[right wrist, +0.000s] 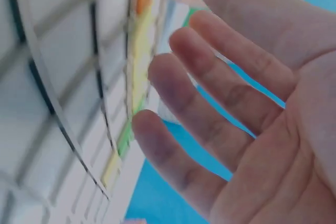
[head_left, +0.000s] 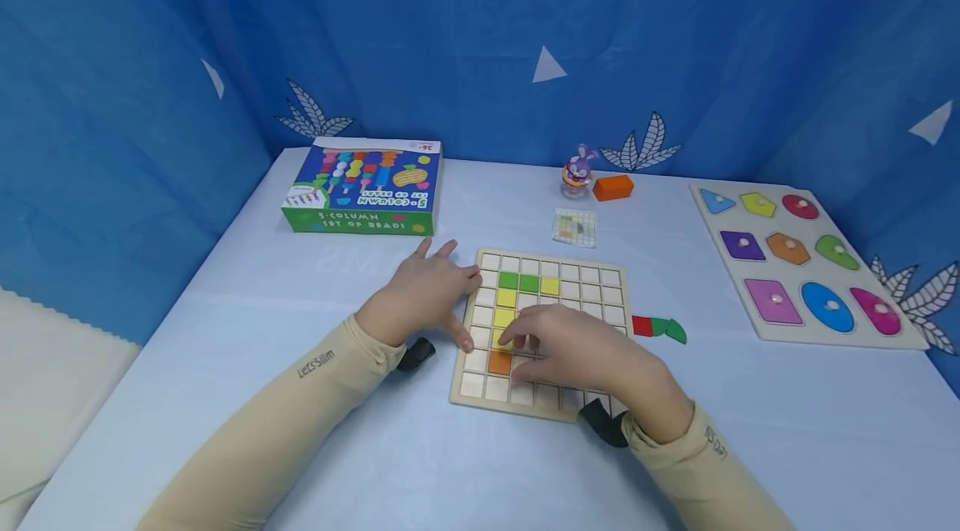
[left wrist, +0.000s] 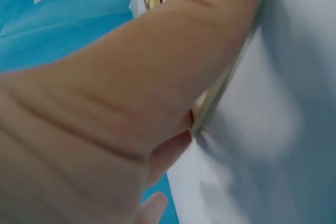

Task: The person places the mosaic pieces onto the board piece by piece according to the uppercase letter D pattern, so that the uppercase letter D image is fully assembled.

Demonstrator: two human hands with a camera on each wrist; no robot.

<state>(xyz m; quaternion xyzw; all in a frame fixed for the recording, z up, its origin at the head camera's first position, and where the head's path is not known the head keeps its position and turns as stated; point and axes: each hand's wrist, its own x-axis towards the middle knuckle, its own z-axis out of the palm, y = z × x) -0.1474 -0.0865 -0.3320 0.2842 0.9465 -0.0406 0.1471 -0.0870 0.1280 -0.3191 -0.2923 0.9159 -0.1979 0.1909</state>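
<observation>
A wooden grid board lies on the table, its cells partly filled with flat tiles. Two green tiles and a yellow tile form a row near its far side. Below them runs a column of yellow tiles, ending at an orange tile. My left hand rests at the board's left edge, thumb and fingers spread along it. Over the lower middle of the grid hovers my right hand, fingers loosely bent beside the yellow column. The right wrist view shows nothing between those fingers.
Right of the board lie a red square tile and green pieces. Beyond it are a printed pattern card, a purple rabbit figure and an orange block. A bead-set box stands back left; a knobbed shape puzzle lies right.
</observation>
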